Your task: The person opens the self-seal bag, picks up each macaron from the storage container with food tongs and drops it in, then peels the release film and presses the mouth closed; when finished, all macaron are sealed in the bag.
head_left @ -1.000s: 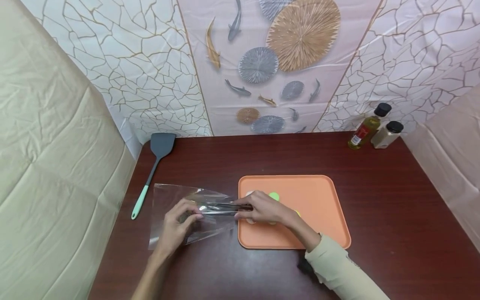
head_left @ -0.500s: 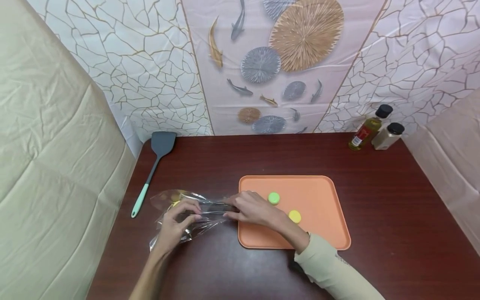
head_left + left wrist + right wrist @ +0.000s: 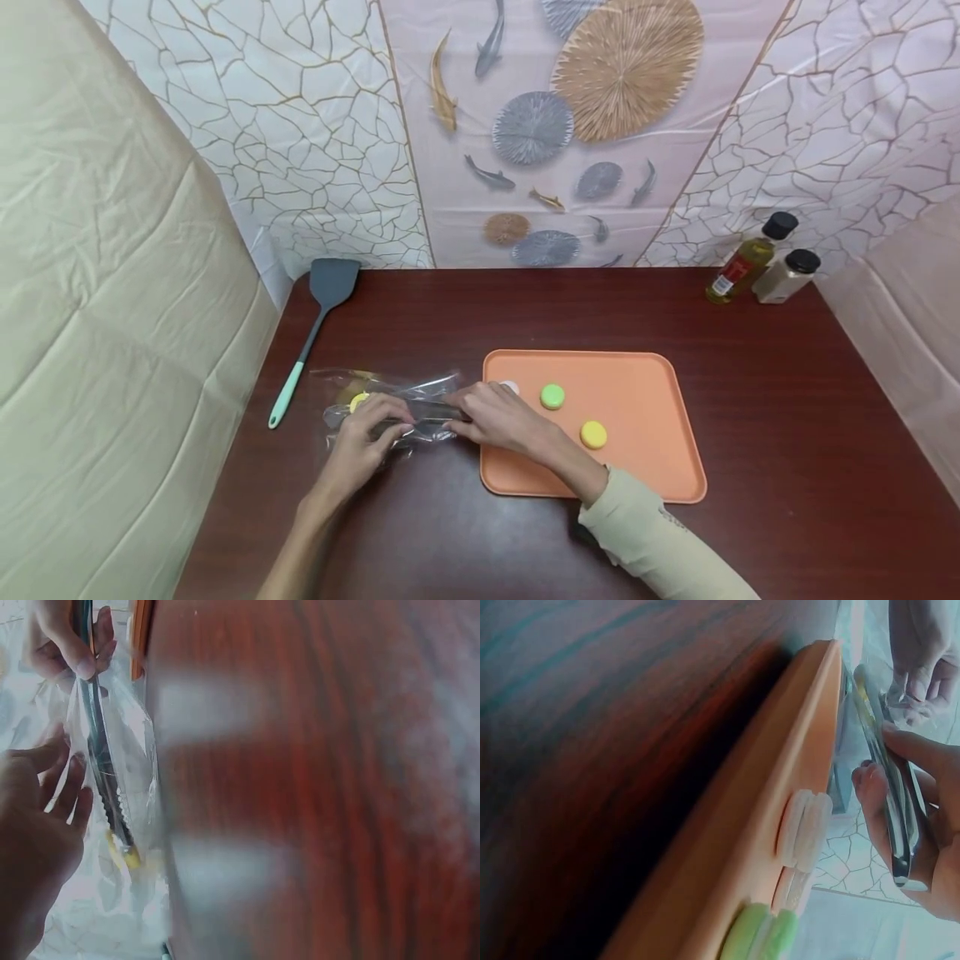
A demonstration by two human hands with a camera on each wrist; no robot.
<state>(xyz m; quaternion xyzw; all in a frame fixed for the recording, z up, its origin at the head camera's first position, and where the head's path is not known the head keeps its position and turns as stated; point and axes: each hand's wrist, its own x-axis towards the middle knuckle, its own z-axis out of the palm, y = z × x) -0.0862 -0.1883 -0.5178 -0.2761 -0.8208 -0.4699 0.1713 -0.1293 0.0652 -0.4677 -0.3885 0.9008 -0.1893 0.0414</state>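
My right hand (image 3: 501,419) grips metal tongs (image 3: 896,795), which reach leftward into a clear plastic bag (image 3: 431,386). In the left wrist view, the tongs' serrated tips hold a yellow macaron (image 3: 129,856) inside the bag. My left hand (image 3: 367,437) pinches the bag near its mouth, thumb and fingertips close to the tongs. To the right, an orange tray (image 3: 645,400) bears a green macaron (image 3: 552,396), a yellow macaron (image 3: 593,434) and white macarons (image 3: 802,825). In the head view my right hand partly hides the white ones.
A spatula (image 3: 303,342) with a mint handle lies at the table's left side. An oil bottle (image 3: 738,265) and a black-capped jar (image 3: 786,277) stand at the back right. Cloth-covered walls (image 3: 135,333) border the dark wooden table (image 3: 780,417).
My right hand has moved left, pushing the tongs deeper into the bag. The yellow macaron now shows beyond my left fingers. The bag, flatter before, has bunched up around the tongs.
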